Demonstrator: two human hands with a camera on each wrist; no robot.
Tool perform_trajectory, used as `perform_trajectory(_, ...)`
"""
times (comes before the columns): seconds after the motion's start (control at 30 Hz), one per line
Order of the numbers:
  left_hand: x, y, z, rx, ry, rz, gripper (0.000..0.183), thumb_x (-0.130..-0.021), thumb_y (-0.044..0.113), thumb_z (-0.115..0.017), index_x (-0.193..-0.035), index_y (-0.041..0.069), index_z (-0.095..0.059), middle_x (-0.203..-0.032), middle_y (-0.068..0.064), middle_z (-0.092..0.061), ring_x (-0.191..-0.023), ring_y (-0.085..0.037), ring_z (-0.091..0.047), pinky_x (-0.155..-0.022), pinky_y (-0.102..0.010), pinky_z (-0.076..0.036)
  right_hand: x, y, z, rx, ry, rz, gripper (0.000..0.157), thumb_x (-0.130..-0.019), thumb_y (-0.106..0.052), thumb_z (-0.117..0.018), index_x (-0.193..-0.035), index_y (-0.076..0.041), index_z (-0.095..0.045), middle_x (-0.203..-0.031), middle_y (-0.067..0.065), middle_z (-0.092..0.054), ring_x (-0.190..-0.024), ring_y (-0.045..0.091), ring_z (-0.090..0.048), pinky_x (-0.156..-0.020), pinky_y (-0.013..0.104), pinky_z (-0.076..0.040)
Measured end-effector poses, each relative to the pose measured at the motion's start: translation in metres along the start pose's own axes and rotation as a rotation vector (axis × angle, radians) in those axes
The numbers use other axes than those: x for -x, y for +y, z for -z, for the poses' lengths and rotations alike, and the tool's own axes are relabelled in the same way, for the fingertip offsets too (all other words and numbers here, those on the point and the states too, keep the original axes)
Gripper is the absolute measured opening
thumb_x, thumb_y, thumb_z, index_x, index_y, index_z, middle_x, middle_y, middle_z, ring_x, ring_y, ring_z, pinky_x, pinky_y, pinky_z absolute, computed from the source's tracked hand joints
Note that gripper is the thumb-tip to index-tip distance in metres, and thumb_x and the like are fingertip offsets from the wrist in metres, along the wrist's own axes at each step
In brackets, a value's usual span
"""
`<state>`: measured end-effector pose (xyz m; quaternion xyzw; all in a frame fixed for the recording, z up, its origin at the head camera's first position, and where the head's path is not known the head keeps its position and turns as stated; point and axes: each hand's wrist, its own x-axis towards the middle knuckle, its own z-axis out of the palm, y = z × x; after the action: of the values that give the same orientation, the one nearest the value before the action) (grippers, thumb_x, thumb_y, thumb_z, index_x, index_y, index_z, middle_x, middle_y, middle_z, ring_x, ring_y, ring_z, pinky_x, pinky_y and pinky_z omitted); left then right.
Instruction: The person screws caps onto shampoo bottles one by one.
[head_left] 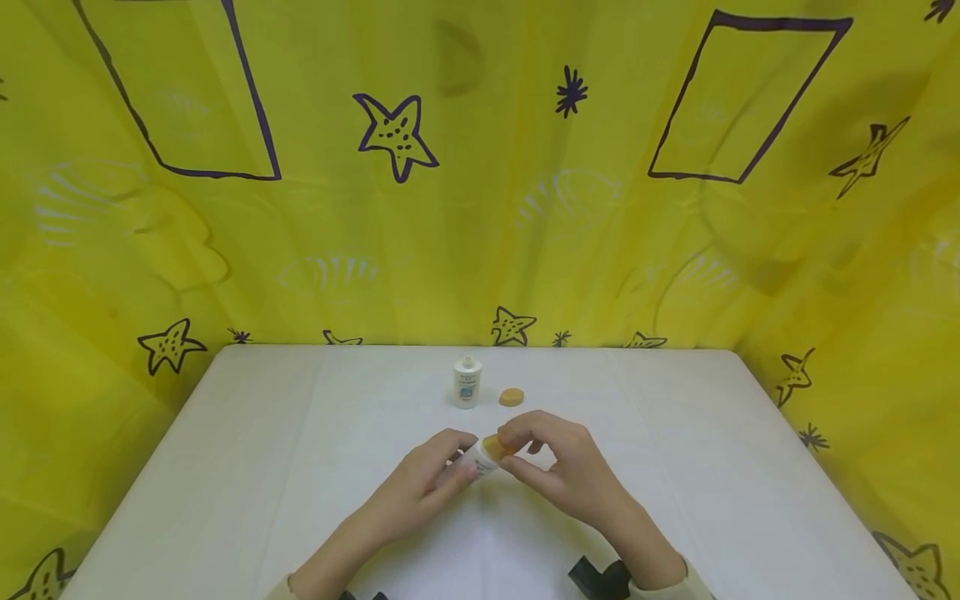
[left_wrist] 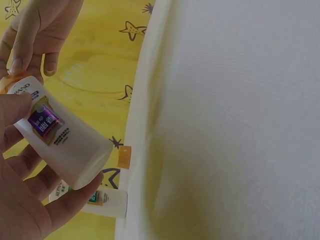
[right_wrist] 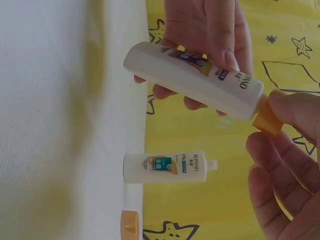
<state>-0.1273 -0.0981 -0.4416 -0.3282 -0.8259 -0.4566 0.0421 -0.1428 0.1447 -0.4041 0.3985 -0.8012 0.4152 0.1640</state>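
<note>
My left hand (head_left: 423,483) grips a white bottle (left_wrist: 70,135) with a purple label, holding it tilted above the table. At the bottle's mouth, the thumb and fingers of my right hand (head_left: 566,462) pinch an orange cap (right_wrist: 268,119). The cap sits right at the neck, a little askew in the right wrist view. Behind the hands, a second white bottle (head_left: 466,385) with a green label stands upright, its narrow nozzle uncovered. Beside it on the table lies another orange cap (head_left: 512,397).
A white cloth covers the table (head_left: 300,417). Yellow curtains (head_left: 480,233) printed with starfish hang along the back and both sides. Near my right forearm, a black strap (head_left: 600,578) shows at the table's front.
</note>
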Motion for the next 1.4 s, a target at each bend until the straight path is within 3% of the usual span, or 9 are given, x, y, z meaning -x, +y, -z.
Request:
perform_trajectory(0.27,-0.0010,0.0030,0.0030,-0.031,0.006,0.060,0.025,-0.102,0.032,-0.056,-0.126,0.023,-0.055,-0.115,0.013,-0.060,-0.101,-0.006,-0.060,-0.086,-0.031,-0.054,0.0001,0.0006,0.0009,0.004,-0.027,0.007,0.033,-0.082,-0.005,-0.079,-0.110,-0.018,-0.069,-0.109,-0.005,-0.071,-0.094,0.008,-0.066,-0.067,0.028,-0.057)
perform_trajectory(0.4,-0.0017,0.0028,0.0036,-0.035,0.014,0.053,0.025,-0.103,0.031,-0.056,-0.126,0.023,-0.055,-0.115,0.012,-0.061,-0.101,-0.006,-0.061,-0.086,-0.032,-0.054,-0.0007,0.0008,0.0019,0.019,-0.031,0.006,0.034,-0.082,-0.002,-0.078,-0.110,-0.017,-0.069,-0.109,-0.004,-0.071,-0.092,0.011,-0.067,-0.069,0.025,-0.057)
perform_trajectory(0.6,-0.0016,0.0019,0.0012,-0.010,0.017,0.016,0.023,-0.103,0.027,-0.055,-0.125,0.021,-0.056,-0.112,0.009,-0.062,-0.098,-0.007,-0.061,-0.084,-0.031,-0.054,0.0004,0.0008,0.0025,0.041,-0.033,-0.009,0.031,-0.081,-0.012,-0.083,-0.109,-0.018,-0.069,-0.107,-0.006,-0.070,-0.090,0.011,-0.065,-0.070,0.028,-0.057)
perform_trajectory(0.73,0.0004,0.0033,-0.0005,-0.020,0.017,0.000,0.022,-0.103,0.027,-0.056,-0.124,0.021,-0.056,-0.111,0.010,-0.062,-0.096,-0.006,-0.060,-0.083,-0.030,-0.054,0.0024,0.0002,0.0022,0.058,-0.021,-0.017,0.029,-0.080,-0.022,-0.085,-0.105,-0.020,-0.069,-0.112,-0.005,-0.068,-0.102,0.012,-0.065,-0.082,0.027,-0.056)
perform_trajectory(0.87,0.0018,0.0047,-0.0015,-0.048,0.023,-0.015,0.023,-0.102,0.027,-0.057,-0.124,0.021,-0.055,-0.111,0.010,-0.061,-0.097,-0.007,-0.059,-0.084,-0.031,-0.053,0.0031,-0.0003,0.0015,0.060,0.008,0.007,0.022,-0.079,-0.020,-0.086,-0.091,-0.020,-0.067,-0.115,-0.003,-0.069,-0.107,0.017,-0.066,-0.094,0.021,-0.051)
perform_trajectory(1.0,0.0021,0.0041,-0.0022,-0.076,0.032,-0.020,0.023,-0.102,0.027,-0.058,-0.124,0.021,-0.055,-0.111,0.011,-0.060,-0.098,-0.006,-0.060,-0.085,-0.031,-0.054,0.0027,-0.0007,0.0003,0.034,0.018,0.038,0.021,-0.080,-0.014,-0.084,-0.086,-0.022,-0.066,-0.109,-0.003,-0.071,-0.103,0.016,-0.069,-0.090,0.016,-0.050)
perform_trajectory(1.27,-0.0006,0.0034,0.0009,-0.084,0.025,0.024,0.025,-0.101,0.028,-0.059,-0.124,0.021,-0.055,-0.114,0.012,-0.060,-0.102,-0.006,-0.060,-0.088,-0.035,-0.054,-0.0012,0.0009,-0.0002,-0.009,0.030,0.070,0.023,-0.081,-0.004,-0.081,-0.094,-0.019,-0.069,-0.105,-0.002,-0.071,-0.091,0.012,-0.066,-0.074,0.019,-0.055)
perform_trajectory(1.4,-0.0072,0.0024,0.0039,-0.066,0.020,0.043,0.025,-0.102,0.029,-0.058,-0.126,0.021,-0.056,-0.115,0.012,-0.060,-0.102,-0.007,-0.061,-0.088,-0.032,-0.054,-0.0049,0.0040,0.0012,-0.061,0.020,0.066,0.027,-0.080,0.003,-0.079,-0.098,-0.015,-0.070,-0.106,0.000,-0.069,-0.091,0.013,-0.067,-0.073,0.022,-0.057)
